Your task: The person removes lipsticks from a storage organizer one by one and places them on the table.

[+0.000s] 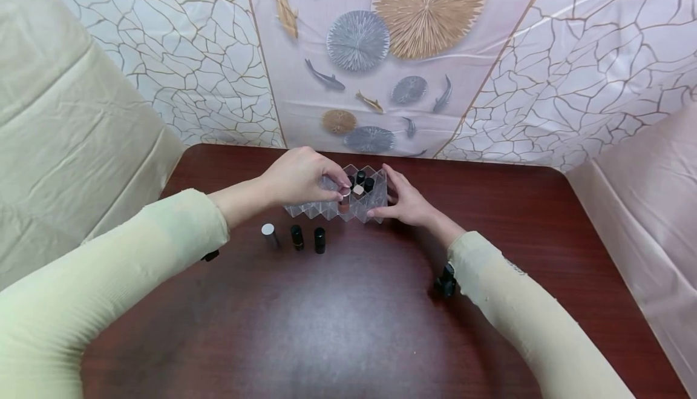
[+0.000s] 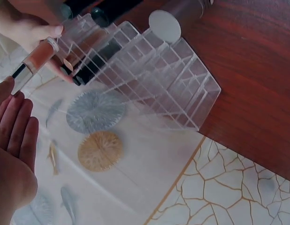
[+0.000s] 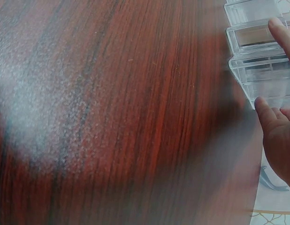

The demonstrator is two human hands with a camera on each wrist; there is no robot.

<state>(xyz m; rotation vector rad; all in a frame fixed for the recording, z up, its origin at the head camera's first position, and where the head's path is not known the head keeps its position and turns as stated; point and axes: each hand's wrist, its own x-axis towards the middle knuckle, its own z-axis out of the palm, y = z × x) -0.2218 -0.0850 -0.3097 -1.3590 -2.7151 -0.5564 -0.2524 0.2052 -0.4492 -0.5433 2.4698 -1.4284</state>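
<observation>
A clear organizer (image 1: 310,208) with diamond-shaped compartments stands near the table's back edge; its ribbed side shows in the left wrist view (image 2: 182,93). My left hand (image 1: 302,178) pinches a tube (image 1: 343,204) with a brownish-pink body, held over the organizer's front middle; in the left wrist view the tube (image 2: 38,57) is tilted between thumb and fingers. Whether its tip is inside a compartment I cannot tell. My right hand (image 1: 405,200) grips the organizer's right end, thumb in front and fingers behind. Several tubes with black caps (image 1: 361,177) and one pale top (image 1: 358,190) sit in its compartments.
In front of the organizer, a silver-topped tube (image 1: 269,234) and two black tubes (image 1: 296,237) (image 1: 319,240) stand on the dark red table (image 1: 327,326). A patterned cloth (image 1: 348,108) hangs behind the table, with plain cloth at both sides.
</observation>
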